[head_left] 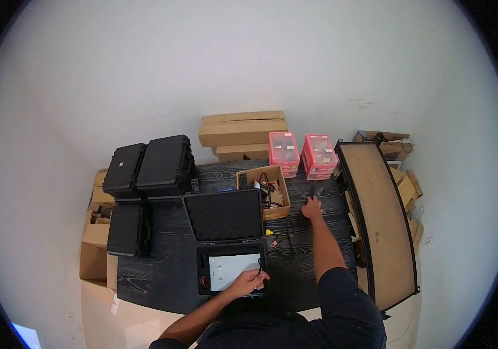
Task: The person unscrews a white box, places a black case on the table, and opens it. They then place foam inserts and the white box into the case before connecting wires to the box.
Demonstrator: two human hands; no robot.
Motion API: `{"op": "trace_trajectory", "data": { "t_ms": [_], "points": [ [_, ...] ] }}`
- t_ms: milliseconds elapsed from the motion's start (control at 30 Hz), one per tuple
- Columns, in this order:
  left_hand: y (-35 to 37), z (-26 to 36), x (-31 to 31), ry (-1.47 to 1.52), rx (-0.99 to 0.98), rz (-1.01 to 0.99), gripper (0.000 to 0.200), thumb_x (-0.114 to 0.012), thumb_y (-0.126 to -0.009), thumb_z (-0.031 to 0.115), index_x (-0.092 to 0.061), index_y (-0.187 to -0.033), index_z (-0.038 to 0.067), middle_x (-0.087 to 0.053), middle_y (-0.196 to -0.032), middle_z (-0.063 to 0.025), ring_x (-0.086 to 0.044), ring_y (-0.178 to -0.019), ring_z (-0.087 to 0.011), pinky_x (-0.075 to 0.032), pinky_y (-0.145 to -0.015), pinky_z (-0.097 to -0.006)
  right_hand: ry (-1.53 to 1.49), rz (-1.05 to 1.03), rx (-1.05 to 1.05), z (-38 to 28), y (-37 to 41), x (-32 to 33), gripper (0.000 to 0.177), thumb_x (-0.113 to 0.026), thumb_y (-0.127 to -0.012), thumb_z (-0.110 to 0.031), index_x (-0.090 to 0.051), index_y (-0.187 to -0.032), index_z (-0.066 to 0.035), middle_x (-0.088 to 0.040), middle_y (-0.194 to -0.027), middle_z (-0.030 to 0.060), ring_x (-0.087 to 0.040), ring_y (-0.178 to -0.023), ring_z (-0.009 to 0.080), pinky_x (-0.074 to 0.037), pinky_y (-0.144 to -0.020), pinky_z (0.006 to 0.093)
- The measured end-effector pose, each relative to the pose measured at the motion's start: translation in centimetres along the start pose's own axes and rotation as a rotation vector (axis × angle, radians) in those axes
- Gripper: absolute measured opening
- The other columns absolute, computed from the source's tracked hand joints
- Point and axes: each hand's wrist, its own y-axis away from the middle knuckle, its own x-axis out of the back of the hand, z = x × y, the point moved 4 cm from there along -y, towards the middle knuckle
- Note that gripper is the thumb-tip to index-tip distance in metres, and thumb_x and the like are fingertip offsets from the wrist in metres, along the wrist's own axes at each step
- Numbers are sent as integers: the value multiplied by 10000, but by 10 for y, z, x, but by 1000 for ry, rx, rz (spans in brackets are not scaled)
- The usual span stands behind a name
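My left hand point(249, 282) is closed on a thin black cable point(260, 266), held over the right side of an open black hard case point(204, 251). Inside that case lies a flat light-grey panel point(225, 269), with a small red item point(203, 281) at its left. Its foam-lined lid point(224, 216) stands raised behind. Farther out on the right, my right hand point(312, 208) is down at the table with its fingers drawn together by a small dark item point(311, 191); what the fingers hold I cannot tell.
An open cardboard box point(285, 200) of cables stands behind the lid. A yellow-handled tool point(270, 232) lies right of the case. Two pink drawer units point(284, 152) stand at the back. Closed black cases point(166, 163) fill the left; a black-framed panel point(379, 221) borders the table's right.
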Motion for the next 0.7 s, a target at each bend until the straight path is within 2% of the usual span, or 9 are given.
{"op": "trace_trajectory", "data": {
  "t_ms": [33, 133, 233, 333, 433, 533, 600, 667, 700],
  "points": [
    [0, -2, 0, -2, 0, 4, 332, -489, -1114, 288, -685, -1150, 23, -610, -790, 13, -580, -731, -77, -478, -719, -257, 19, 24, 29, 4, -8, -9, 588, -624, -910, -245, -532, -1468, -84, -342, -1616, 204, -448, -1400, 430, -418, -1132, 504],
    [-1, -5, -1, -6, -7, 6, 344, -477, -1118, 288, -681, -1157, 14, -612, -789, 11, -588, -744, -83, -484, -742, -265, -372, 435, 273, -9, -17, -13, 472, -631, -916, -196, -620, -1367, -55, -494, -1504, 219, -501, -1364, 397, -423, -1125, 468],
    [-3, -3, -4, -12, -32, 3, 360, -465, -1121, 297, -674, -1168, 8, -614, -783, 1, -602, -760, -92, -490, -763, -272, -619, 570, 582, -54, 28, 25, 356, -638, -909, -118, -686, -1252, -34, -599, -1385, 219, -562, -1300, 381, -447, -1097, 451],
    [-7, 11, -8, -32, -39, -8, 380, -443, -1127, 309, -666, -1174, 5, -606, -763, -5, -619, -778, -106, -500, -777, -284, -566, 421, 739, -88, 52, 34, 316, -665, -891, -81, -702, -1199, -23, -644, -1311, 219, -605, -1226, 406, -479, -1056, 454],
    [-10, 23, -12, -9, -27, -3, 409, -415, -1133, 319, -658, -1166, -8, -594, -742, -11, -638, -798, -133, -509, -792, -302, -440, 607, 792, -103, 77, 38, 278, -661, -906, -94, -715, -1171, -26, -692, -1228, 195, -665, -1139, 359, -515, -998, 427],
    [-14, 34, -13, 80, -92, 2, 457, -378, -1140, 342, -654, -1149, -22, -588, -737, -27, -649, -814, -160, -512, -808, -319, -918, 277, 795, -108, 129, 42, 239, -643, -966, -131, -713, -1165, -18, -714, -1180, 155, -671, -1122, 284, -510, -990, 396],
    [-10, 55, -15, 133, -174, -7, 495, -348, -1144, 359, -655, -1132, -29, -593, -745, -44, -653, -825, -174, -513, -821, -329, -1013, -47, 901, -108, 179, 30, 276, -575, -1042, -206, -701, -1185, -6, -710, -1170, 119, -665, -1098, 223, -507, -991, 380],
    [-12, 66, -10, 94, -225, 8, 539, -323, -1144, 388, -656, -1149, -35, -622, -777, -63, -653, -826, -176, -514, -832, -337, -1028, -397, 916, -104, 227, 16, 375, -489, -1089, -289, -672, -1232, 5, -705, -1169, 109, -668, -1091, 214, -506, -1000, 376],
    [-13, 71, -8, 75, -249, 16, 561, -310, -1144, 403, -656, -1158, -38, -637, -793, -73, -653, -826, -178, -515, -838, -342, -1066, -472, 899, -103, 250, 15, 392, -465, -1095, -299, -653, -1261, 3, -701, -1158, 102, -667, -1085, 207, -510, -988, 366]
  ]
}}
